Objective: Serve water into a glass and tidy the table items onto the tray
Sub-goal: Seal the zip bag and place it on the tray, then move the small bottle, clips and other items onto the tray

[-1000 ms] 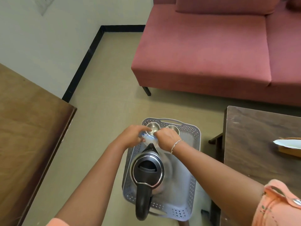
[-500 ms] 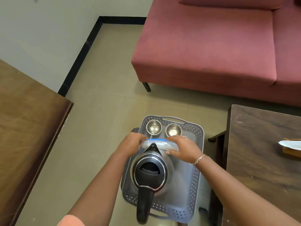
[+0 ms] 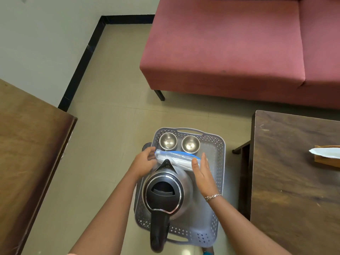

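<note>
A grey perforated tray (image 3: 217,157) sits low in front of me. On it stand a steel electric kettle (image 3: 162,191) with a black lid and handle, and two small steel cups (image 3: 168,141) (image 3: 190,143) at the far end. A clear plastic bottle (image 3: 176,158) with a blue label lies on its side across the tray between the kettle spout and the cups. My left hand (image 3: 144,163) touches the bottle's left end with loosely curled fingers. My right hand (image 3: 201,172) is flat and open beside the bottle's right end, not gripping it.
A dark wooden table (image 3: 294,181) stands to the right with a white plate (image 3: 325,153) on a brown box. Another wooden table (image 3: 27,153) is on the left. A pink sofa (image 3: 230,48) fills the far side; tiled floor surrounds the tray.
The bottle went from being held up over the cups by both hands to lying flat across the tray. My right hand has let go and opened; my left hand's grip has loosened.
</note>
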Tool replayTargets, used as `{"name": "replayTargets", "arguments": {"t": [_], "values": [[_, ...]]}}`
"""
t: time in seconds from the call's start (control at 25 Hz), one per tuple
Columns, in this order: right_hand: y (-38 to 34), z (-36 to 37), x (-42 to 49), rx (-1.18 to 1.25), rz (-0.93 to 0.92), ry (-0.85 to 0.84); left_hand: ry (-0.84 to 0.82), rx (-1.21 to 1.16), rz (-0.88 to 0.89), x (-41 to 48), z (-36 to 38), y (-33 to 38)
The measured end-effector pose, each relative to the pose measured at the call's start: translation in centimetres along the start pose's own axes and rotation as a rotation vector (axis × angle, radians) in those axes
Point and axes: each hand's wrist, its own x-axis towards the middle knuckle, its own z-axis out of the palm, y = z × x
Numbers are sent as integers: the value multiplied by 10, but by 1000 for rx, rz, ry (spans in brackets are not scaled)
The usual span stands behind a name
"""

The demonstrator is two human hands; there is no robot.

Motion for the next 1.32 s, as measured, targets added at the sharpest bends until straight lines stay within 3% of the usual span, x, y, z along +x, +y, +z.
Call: {"name": "replayTargets", "arguments": {"t": [0.2,0.36,0.56,0.76,1.04,1.2,1.32], "values": [[3,11,11,-57,-83,-73,37,82,53,-2,-4,-4],[14,-8,19,-94,-98,85,84,208,94,3,-2,0],[19,-12,27,-344,-187,49,172,428,118,6,-5,-8],[13,-20,28,-489,-233,38,218,415,164,-3,-2,-3],[5,-81,-17,-829,-442,193,482,474,290,-56,-8,24],[15,-127,-55,-945,-494,283,710,400,483,-114,36,56],[28,-160,-83,-986,-520,353,745,431,611,-143,84,77]]}}
